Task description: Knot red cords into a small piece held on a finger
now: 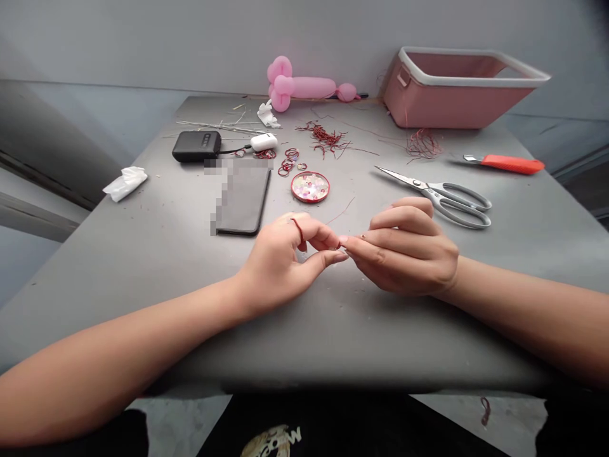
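Observation:
Above the front part of the grey table [323, 330], my two hands meet fingertip to fingertip. The thumb and fingers of my left hand [280, 260] close on a small piece of dark red cord [338, 246]. A red cord loop [299, 230] circles a finger of that hand. My right hand [412, 251] pinches at the same cord, its other fingers curled; the fingers partly hide the cord. By its fingers shows a tiny bead-like speck [363, 236]. One thin red strand [343, 211] shows just beyond the hands. Behind them lies a round red-rimmed dish [310, 201] of pale, shiny beads [311, 186].
Scissors [431, 192] and an orange utility knife [511, 164] lie right, before a pink bin [457, 105]. Left are a dark phone [245, 200], black power bank [196, 147], white case [263, 141] and tissue [126, 184]. Red cord scraps [328, 136] and a pink balloon [311, 87] lie behind.

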`<move>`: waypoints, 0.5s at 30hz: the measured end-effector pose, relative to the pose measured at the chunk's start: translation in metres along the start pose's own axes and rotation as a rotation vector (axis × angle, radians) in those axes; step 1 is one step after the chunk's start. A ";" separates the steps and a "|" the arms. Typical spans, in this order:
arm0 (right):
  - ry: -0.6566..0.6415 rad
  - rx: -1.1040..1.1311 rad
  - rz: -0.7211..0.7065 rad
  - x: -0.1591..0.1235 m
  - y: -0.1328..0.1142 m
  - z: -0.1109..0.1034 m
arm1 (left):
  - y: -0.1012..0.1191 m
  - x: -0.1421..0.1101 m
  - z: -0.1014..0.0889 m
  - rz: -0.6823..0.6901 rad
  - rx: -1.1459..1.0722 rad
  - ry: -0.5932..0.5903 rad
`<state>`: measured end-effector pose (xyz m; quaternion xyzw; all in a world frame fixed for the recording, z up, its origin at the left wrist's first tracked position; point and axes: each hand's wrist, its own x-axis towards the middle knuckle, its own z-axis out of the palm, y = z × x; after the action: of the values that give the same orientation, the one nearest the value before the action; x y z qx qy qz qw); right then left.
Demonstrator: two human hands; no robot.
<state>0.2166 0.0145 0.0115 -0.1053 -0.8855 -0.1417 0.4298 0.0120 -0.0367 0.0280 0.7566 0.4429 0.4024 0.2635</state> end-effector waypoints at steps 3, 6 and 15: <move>0.039 0.023 0.006 0.000 -0.001 -0.001 | 0.002 0.001 0.002 -0.094 -0.181 -0.018; 0.051 0.050 0.036 0.000 -0.002 0.000 | 0.002 0.001 0.004 -0.140 -0.309 -0.027; -0.002 0.390 0.258 0.009 -0.014 -0.001 | -0.003 0.003 -0.001 0.215 -0.040 0.093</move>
<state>0.2076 0.0018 0.0167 -0.1329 -0.8758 0.0884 0.4555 0.0107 -0.0322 0.0277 0.7749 0.3630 0.4716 0.2130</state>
